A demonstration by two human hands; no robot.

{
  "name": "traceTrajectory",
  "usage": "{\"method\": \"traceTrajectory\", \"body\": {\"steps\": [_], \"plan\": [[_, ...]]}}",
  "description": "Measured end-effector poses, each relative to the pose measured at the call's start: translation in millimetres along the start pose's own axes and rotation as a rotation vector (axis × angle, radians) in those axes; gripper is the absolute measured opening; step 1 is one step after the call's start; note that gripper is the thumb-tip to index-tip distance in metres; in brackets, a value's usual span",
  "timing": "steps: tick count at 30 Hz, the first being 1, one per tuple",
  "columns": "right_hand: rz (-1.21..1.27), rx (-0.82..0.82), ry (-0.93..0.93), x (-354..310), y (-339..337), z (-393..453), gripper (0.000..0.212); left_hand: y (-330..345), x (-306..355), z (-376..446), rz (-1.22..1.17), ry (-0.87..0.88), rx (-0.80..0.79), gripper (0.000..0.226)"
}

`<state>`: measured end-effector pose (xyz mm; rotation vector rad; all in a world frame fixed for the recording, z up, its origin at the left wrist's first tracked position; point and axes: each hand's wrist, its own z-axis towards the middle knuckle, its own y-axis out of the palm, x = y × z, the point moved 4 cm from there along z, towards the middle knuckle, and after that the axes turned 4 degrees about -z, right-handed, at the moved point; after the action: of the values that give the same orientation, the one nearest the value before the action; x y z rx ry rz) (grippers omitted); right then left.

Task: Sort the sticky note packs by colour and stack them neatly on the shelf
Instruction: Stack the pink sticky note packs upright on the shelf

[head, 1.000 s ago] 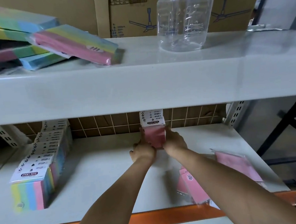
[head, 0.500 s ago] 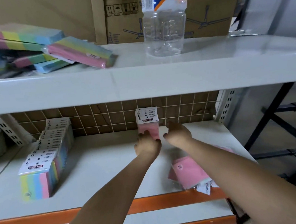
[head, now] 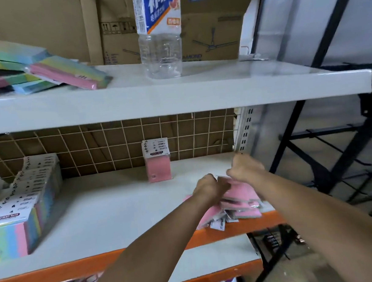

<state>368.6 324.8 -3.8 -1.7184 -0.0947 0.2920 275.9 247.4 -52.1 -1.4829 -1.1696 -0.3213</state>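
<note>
Our fingers are curled down on the loose pink packs (head: pixel 242 199) at 4 o'clock on the middle shelf (head: pixel 110 212); the left hand (head: pixel 209 186) and right hand (head: pixel 245 169) seem to grip the top pack, but blur hides the grasp. One pink pack (head: pixel 158 164) stands upright at 12 o'clock; the rainbow row (head: pixel 24 202) is at 9 o'clock. The pile lies at the orange edge (head: pixel 209 234), so we think a hasty pull may drag packs off the shelf.

soft even light, motion-blurred hands, wide-angle bending at edges
</note>
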Motion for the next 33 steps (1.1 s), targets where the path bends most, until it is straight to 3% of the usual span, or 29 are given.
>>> {"method": "traceTrajectory", "body": {"steps": [4, 9, 13, 20, 24, 28, 33], "plan": [[0.02, -0.073, 0.045, 18.9, 7.1, -10.0, 0.06, 2.9, -3.4, -1.5, -0.012, -0.021, 0.02, 0.043], [0.073, -0.103, 0.03, 22.9, 16.6, -15.7, 0.034, 3.5, -5.1, -3.7, -0.037, -0.029, -0.009, 0.037], [0.11, -0.072, 0.05, 14.4, 13.7, -18.5, 0.026, 3.3, -1.9, -7.6, -0.095, -0.042, 0.007, 0.025], [0.227, -0.049, 0.019, -17.5, 8.7, -19.9, 0.046, -21.0, -15.3, 0.3, -0.264, -0.075, 0.057, 0.039], [0.251, -0.008, -0.051, -48.3, 9.8, -18.9, 0.032, -45.7, -30.7, -0.2, -0.388, -0.078, 0.084, 0.049], [0.342, -0.06, -0.057, -79.7, 23.1, -15.9, 0.034, -69.5, -58.3, 8.8, -0.391, -0.055, 0.161, 0.054], [0.54, -0.177, -0.018, -116.0, 38.1, -13.4, 0.047, -91.9, -86.3, 23.1, -0.32, -0.102, 0.268, 0.044]]}}
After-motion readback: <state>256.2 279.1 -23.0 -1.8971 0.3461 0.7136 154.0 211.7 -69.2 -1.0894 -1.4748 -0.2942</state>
